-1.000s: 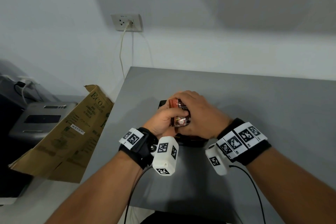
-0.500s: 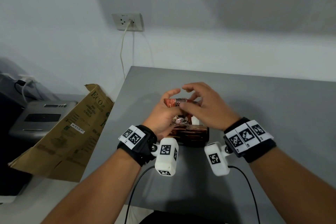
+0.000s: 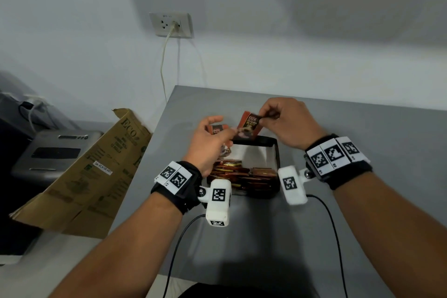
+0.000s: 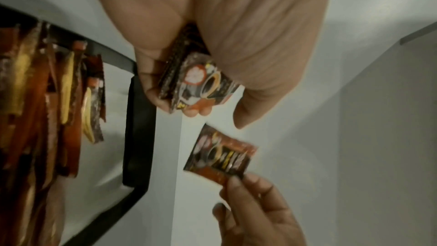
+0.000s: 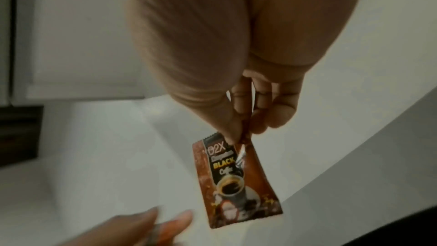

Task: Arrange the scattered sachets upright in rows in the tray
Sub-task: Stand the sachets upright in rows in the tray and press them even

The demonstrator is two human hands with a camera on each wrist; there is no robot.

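Observation:
A black tray (image 3: 272, 144) sits on the grey table (image 3: 362, 201), its near half packed with upright brown sachets (image 3: 242, 174); the far half shows bare white floor. My left hand (image 3: 208, 138) hovers above the tray's left side and grips a small bundle of sachets (image 4: 196, 83). My right hand (image 3: 285, 121), above the tray's far edge, pinches one brown "Black Coffee" sachet (image 5: 238, 180) by its top corner; that sachet (image 3: 249, 126) hangs free between both hands. In the left wrist view it (image 4: 220, 156) is just below the bundle, apart from it.
A folded cardboard box (image 3: 79, 176) leans off the table's left edge, beside a grey printer (image 3: 48, 152). A wall socket (image 3: 171, 24) with a white cable is behind the table. Wrist-camera cables (image 3: 331, 225) trail over the near table.
Both hands have risen from the tray and drawn apart. The right hand has pulled a single sachet out of the bundle, which stays in the left hand.

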